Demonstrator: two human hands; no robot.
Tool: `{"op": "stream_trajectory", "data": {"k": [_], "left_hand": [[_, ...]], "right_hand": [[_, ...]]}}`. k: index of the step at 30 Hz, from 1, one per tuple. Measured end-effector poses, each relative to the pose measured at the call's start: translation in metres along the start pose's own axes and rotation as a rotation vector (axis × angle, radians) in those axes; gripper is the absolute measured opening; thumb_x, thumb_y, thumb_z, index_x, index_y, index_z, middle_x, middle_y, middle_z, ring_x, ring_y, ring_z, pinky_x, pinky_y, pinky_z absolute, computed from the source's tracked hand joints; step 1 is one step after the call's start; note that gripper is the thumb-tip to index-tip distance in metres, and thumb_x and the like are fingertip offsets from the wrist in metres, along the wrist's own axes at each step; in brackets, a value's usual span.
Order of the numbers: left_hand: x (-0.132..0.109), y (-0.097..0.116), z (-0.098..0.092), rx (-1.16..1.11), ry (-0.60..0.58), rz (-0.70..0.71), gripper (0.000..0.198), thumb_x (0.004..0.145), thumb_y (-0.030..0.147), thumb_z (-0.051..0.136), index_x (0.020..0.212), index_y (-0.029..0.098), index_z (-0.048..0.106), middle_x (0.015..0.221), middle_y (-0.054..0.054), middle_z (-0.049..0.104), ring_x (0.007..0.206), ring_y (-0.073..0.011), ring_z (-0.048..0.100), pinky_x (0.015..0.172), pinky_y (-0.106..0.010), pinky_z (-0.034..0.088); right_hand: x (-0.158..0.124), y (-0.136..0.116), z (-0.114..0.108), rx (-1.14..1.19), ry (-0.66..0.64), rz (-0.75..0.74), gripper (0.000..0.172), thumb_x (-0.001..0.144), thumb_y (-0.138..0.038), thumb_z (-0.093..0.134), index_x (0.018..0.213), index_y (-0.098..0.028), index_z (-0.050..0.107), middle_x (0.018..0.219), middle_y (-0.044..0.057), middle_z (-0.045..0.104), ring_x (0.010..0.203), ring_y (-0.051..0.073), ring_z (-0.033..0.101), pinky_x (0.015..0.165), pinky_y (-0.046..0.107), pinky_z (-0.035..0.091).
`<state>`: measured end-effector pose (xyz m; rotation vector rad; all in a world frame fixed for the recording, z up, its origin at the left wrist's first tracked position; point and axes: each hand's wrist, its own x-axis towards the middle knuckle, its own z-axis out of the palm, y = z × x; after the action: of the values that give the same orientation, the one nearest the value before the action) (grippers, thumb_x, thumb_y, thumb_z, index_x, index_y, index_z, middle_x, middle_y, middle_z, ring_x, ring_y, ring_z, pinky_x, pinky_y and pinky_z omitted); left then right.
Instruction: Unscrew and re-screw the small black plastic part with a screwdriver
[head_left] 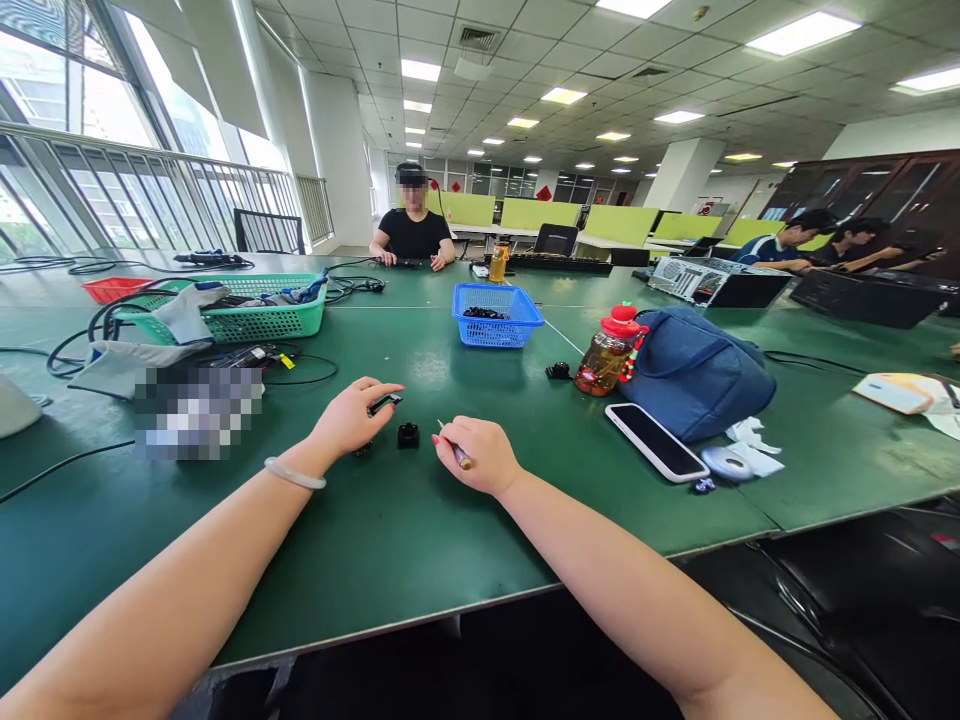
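Matt green worktop [465,520] before you: a black plastic piece [407,435], a blue plastic mesh basket [487,315], a cloth bag [697,375], a glossy phone [656,442].

Black plastic cylinder [408,435] on green counter [420,540] between left hand [352,418] and right hand [480,455], blue plastic basket [495,315] behind, white smartphone [655,442] right of it.

Blurred patch [199,410] near left hand [352,418]

Bare table [480,385] from right hand [480,455] to blue basket [496,318]
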<state>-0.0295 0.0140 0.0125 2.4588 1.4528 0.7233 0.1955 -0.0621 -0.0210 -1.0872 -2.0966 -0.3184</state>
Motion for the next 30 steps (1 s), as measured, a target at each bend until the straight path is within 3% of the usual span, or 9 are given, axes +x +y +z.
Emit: {"op": "stream_trajectory", "data": {"k": [4, 7, 10, 13, 17, 23, 30], "left_hand": [[0.003, -0.009, 0.004, 0.097, -0.152, -0.013, 0.044, 0.087, 0.035, 0.032, 0.113, 0.026, 0.066, 0.112, -0.006, 0.061, 0.102, -0.0205, 0.058, 0.099, -0.034, 0.044], [0.004, -0.01, 0.005, 0.109, -0.148, 0.051, 0.047, 0.089, 0.034, 0.028, 0.112, 0.021, 0.066, 0.116, -0.008, 0.063, 0.113, -0.0226, 0.053, 0.109, -0.039, 0.037], [0.001, -0.005, 0.006, 0.021, -0.179, 0.121, 0.049, 0.09, 0.045, 0.031, 0.122, 0.022, 0.059, 0.129, -0.007, 0.057, 0.123, -0.0234, 0.047, 0.112, -0.042, 0.034], [-0.004, 0.001, 0.008, -0.079, -0.293, 0.25, 0.053, 0.088, 0.053, 0.037, 0.132, 0.026, 0.051, 0.138, -0.006, 0.05, 0.128, -0.0219, 0.043, 0.113, -0.039, 0.033], [-0.006, 0.006, 0.014, -0.107, -0.388, 0.344, 0.051, 0.086, 0.056, 0.045, 0.128, 0.029, 0.055, 0.136, -0.005, 0.052, 0.126, -0.0209, 0.047, 0.112, -0.037, 0.035], [0.0, 0.006, 0.017, -0.038, -0.308, 0.217, 0.042, 0.081, 0.052, 0.053, 0.114, 0.029, 0.065, 0.116, -0.002, 0.066, 0.108, -0.0201, 0.058, 0.1, -0.032, 0.045], [0.005, -0.014, 0.011, 0.118, -0.123, -0.139, 0.037, 0.079, 0.05, 0.054, 0.104, 0.029, 0.07, 0.11, -0.004, 0.065, 0.1, -0.0214, 0.059, 0.092, -0.031, 0.047]], "right_hand": [[0.0, -0.001, 0.0, 0.021, 0.015, 0.001, 0.037, 0.092, -0.031, 0.043, 0.062, -0.013, 0.055, 0.062, 0.0, 0.047, 0.056, 0.005, 0.034, 0.057, 0.019, 0.022], [0.0, -0.002, -0.001, 0.024, 0.026, -0.005, 0.037, 0.092, -0.031, 0.042, 0.063, -0.013, 0.056, 0.061, 0.0, 0.047, 0.055, 0.005, 0.034, 0.057, 0.018, 0.021], [0.001, -0.002, -0.002, 0.022, 0.005, 0.006, 0.038, 0.093, -0.031, 0.042, 0.063, -0.013, 0.056, 0.062, 0.0, 0.048, 0.056, 0.005, 0.034, 0.058, 0.018, 0.022], [0.0, -0.001, -0.001, 0.015, -0.015, 0.014, 0.037, 0.093, -0.031, 0.041, 0.065, -0.013, 0.057, 0.063, 0.001, 0.049, 0.057, 0.005, 0.036, 0.059, 0.018, 0.023], [-0.001, 0.0, 0.0, -0.006, -0.082, 0.031, 0.037, 0.094, -0.031, 0.041, 0.068, -0.013, 0.059, 0.066, 0.001, 0.05, 0.059, 0.005, 0.039, 0.061, 0.019, 0.024], [0.0, -0.001, -0.001, 0.016, -0.066, 0.029, 0.037, 0.094, -0.032, 0.041, 0.067, -0.013, 0.059, 0.065, 0.001, 0.05, 0.058, 0.004, 0.037, 0.06, 0.019, 0.023], [0.001, -0.003, -0.001, 0.009, -0.092, 0.053, 0.041, 0.095, -0.033, 0.039, 0.064, -0.012, 0.057, 0.064, 0.001, 0.049, 0.057, 0.004, 0.036, 0.059, 0.018, 0.022]]}}
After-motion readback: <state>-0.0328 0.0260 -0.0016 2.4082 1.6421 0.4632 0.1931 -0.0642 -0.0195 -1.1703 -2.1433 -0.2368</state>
